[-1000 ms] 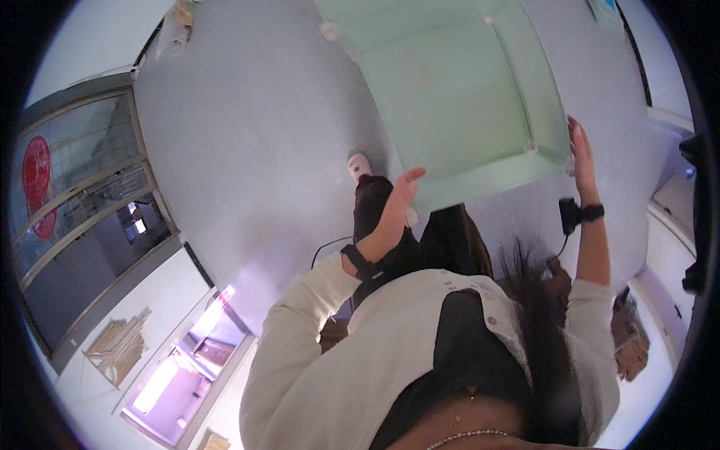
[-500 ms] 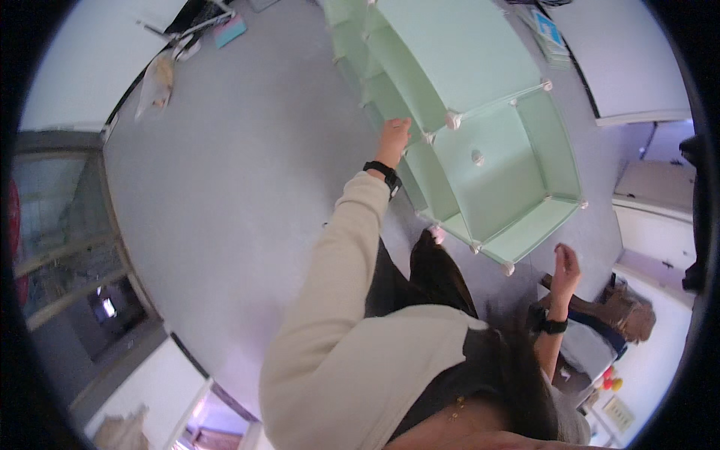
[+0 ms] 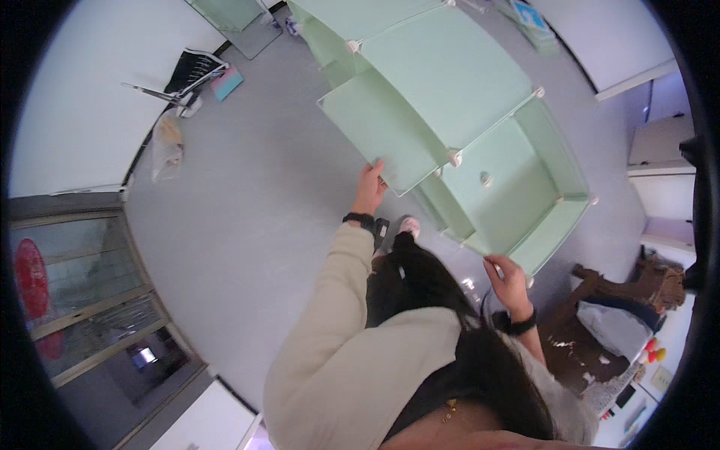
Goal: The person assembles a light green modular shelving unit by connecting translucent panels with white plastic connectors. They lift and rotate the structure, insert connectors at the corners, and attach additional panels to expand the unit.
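Observation:
A pale green modular storage cabinet [image 3: 442, 75] with white connectors stands on the floor in front of me. One of its compartments [image 3: 499, 202] faces up toward me, open. From the cabinet's left side a pale green door panel [image 3: 386, 131] sticks out, swung outward. My left hand [image 3: 370, 187] is closed on this panel's near corner, with the thumb on top. By the cabinet's near lower edge is my right hand [image 3: 510, 285], its fingers curled together. Whether they grip that edge is hidden.
Along the left wall are a black-and-white sneaker [image 3: 193, 71], a pink-and-blue box [image 3: 226, 82] and a plastic bag [image 3: 167, 146]. A mirror [image 3: 251, 37] leans at the back. Right of me stands a brown wooden chair [image 3: 600, 289] with things piled on it.
The door panel has swung out from the cabinet's left side, with my left hand now on its corner. My right hand has come left to the near lower edge. My view has shifted.

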Demonstrator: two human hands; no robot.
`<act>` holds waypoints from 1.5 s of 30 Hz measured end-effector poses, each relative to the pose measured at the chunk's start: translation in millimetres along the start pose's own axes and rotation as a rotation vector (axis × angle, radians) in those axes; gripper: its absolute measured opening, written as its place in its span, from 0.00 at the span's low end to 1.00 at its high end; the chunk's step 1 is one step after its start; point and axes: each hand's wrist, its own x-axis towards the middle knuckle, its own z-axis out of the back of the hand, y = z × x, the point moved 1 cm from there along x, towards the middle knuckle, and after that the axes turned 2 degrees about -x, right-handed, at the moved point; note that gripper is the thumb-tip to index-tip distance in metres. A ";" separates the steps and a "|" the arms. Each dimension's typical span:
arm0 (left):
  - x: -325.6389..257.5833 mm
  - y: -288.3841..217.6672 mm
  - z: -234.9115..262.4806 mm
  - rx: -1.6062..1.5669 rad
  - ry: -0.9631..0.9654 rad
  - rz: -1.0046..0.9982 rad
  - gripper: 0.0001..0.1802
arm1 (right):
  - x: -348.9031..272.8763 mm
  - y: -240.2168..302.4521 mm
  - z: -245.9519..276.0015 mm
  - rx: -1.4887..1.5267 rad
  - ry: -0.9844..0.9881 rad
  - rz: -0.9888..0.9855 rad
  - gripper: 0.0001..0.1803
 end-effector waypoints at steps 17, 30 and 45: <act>-261.8 -132.2 102.0 0.245 -0.029 0.017 0.19 | 90.0 112.3 -174.7 1.133 0.561 0.044 0.34; -148.0 -83.4 -96.3 0.352 0.604 0.340 0.14 | -28.1 3.2 -54.2 0.997 -1.152 -0.642 0.40; -84.0 55.9 -184.7 0.620 0.401 0.618 0.17 | -35.8 -153.4 42.6 0.822 -1.161 -0.634 0.26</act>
